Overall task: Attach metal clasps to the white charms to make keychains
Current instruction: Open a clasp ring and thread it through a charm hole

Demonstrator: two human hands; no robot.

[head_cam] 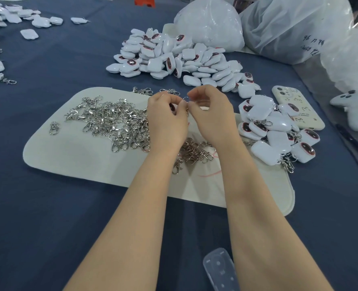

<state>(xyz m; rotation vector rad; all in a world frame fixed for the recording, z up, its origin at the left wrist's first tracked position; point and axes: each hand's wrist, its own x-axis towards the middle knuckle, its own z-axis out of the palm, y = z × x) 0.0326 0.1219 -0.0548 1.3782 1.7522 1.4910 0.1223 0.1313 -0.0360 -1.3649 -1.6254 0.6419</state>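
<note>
Above the pale mat (69, 154), the left hand (167, 118) grips a charm (172, 107) and the right hand (212, 114) pinches a clasp (187, 101) against it, just beside the clasp heap (115, 122), so the next one is near.

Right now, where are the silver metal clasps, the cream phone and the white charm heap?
Silver metal clasps (113, 120): head view, pile's middle.
Cream phone (306, 111): head view, its middle.
White charm heap (174, 57): head view, heap's middle.

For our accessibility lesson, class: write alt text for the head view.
Two hands meet over a cream mat: the left hand grips a charm, the right hand pinches a clasp beside it. Loose clasps lie heaped on the mat's left, bare charms behind, finished keychains to the right.
</note>
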